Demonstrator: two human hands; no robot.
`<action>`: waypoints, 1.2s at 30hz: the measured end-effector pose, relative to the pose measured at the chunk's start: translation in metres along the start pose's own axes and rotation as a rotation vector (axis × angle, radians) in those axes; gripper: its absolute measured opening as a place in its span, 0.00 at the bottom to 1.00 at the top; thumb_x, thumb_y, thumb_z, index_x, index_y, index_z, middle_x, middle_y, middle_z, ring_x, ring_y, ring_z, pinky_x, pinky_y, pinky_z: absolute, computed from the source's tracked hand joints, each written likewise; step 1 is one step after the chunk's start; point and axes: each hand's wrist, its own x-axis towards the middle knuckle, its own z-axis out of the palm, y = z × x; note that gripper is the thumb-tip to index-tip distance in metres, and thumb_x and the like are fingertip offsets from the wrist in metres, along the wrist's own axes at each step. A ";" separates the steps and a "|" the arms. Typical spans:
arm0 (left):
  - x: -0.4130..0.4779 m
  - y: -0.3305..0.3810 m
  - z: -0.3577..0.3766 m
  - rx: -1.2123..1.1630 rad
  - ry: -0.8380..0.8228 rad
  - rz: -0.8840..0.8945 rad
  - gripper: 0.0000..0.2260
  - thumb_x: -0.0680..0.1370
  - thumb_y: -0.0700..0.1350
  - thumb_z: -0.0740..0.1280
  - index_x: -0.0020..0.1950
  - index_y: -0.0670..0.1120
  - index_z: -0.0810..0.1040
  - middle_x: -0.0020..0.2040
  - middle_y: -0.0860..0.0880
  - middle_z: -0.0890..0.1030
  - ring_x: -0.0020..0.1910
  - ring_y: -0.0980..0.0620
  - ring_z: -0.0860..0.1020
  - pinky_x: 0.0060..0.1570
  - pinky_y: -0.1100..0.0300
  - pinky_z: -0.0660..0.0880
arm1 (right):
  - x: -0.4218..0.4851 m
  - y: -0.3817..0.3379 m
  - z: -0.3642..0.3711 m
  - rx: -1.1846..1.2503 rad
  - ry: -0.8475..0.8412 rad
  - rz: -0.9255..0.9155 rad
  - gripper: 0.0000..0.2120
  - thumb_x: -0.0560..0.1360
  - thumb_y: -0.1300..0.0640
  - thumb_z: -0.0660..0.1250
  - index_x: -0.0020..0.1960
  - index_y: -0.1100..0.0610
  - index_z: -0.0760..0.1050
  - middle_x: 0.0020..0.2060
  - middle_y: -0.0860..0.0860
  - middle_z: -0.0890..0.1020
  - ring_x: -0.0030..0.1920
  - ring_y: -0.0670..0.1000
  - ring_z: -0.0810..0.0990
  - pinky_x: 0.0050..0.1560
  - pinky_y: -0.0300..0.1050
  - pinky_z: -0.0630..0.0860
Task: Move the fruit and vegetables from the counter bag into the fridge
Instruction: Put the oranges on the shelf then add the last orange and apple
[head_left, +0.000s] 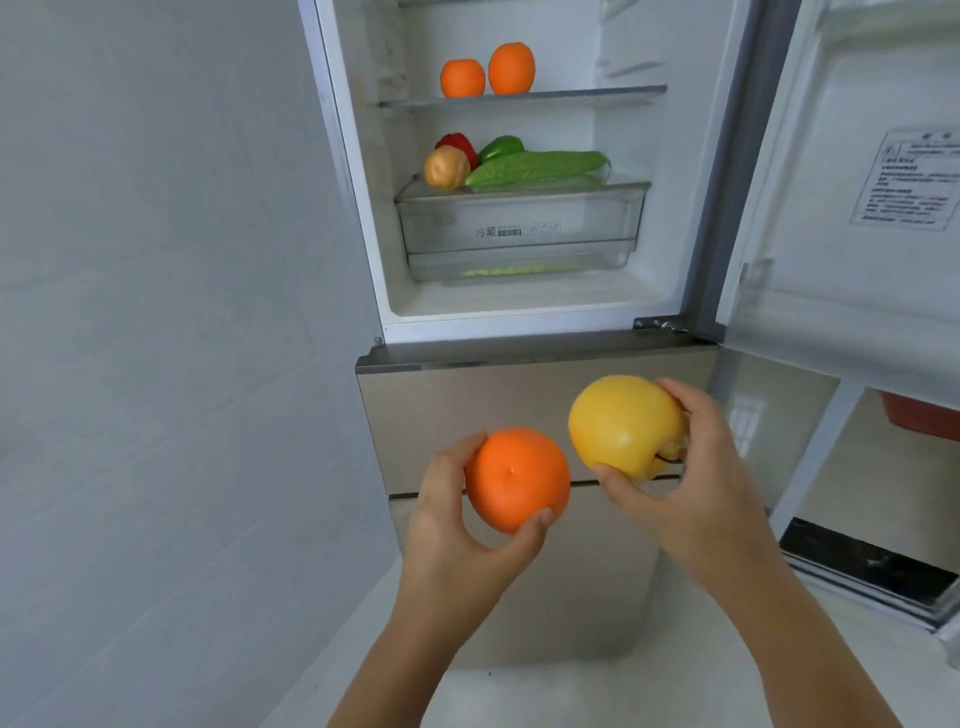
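Note:
My left hand (457, 525) grips an orange (517, 478) in front of the fridge's lower drawers. Beside it, my right hand (691, 478) holds a yellow apple-shaped fruit (623, 423), stem end toward the palm. The fridge's upper compartment (644, 291) stands open above them. Two oranges (462, 78) (511, 67) rest on its glass shelf (597, 96). On the crisper lid below lie a potato (445, 169), a red pepper (460, 143), a green pepper (501, 147) and a bumpy green gourd (537, 167). The counter bag is out of view.
The fridge door (852, 156) hangs open to the right, a label stuck on its inner side. A clear crisper drawer (519, 228) sits under the vegetables. A pale wall (156, 312) fills the left. A red tub (919, 413) shows at the far right.

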 end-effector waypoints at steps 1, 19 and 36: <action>0.009 -0.002 0.005 0.002 0.000 0.005 0.27 0.60 0.63 0.68 0.57 0.66 0.64 0.56 0.70 0.68 0.55 0.72 0.67 0.46 0.80 0.66 | 0.011 0.004 -0.001 -0.005 -0.001 -0.006 0.39 0.62 0.54 0.77 0.68 0.52 0.61 0.56 0.44 0.66 0.51 0.48 0.70 0.44 0.38 0.67; 0.280 -0.027 0.035 -0.147 0.103 0.262 0.27 0.61 0.61 0.68 0.58 0.64 0.66 0.56 0.68 0.70 0.55 0.70 0.69 0.48 0.78 0.66 | 0.266 0.032 0.060 -0.119 0.163 -0.279 0.38 0.62 0.55 0.77 0.67 0.55 0.62 0.57 0.48 0.66 0.54 0.47 0.70 0.48 0.33 0.66; 0.502 0.000 0.042 -0.197 0.167 0.378 0.27 0.57 0.62 0.69 0.55 0.66 0.68 0.54 0.63 0.74 0.51 0.64 0.75 0.47 0.61 0.76 | 0.467 0.042 0.056 0.043 0.285 -0.266 0.41 0.64 0.54 0.76 0.70 0.51 0.57 0.61 0.44 0.64 0.59 0.49 0.69 0.58 0.47 0.69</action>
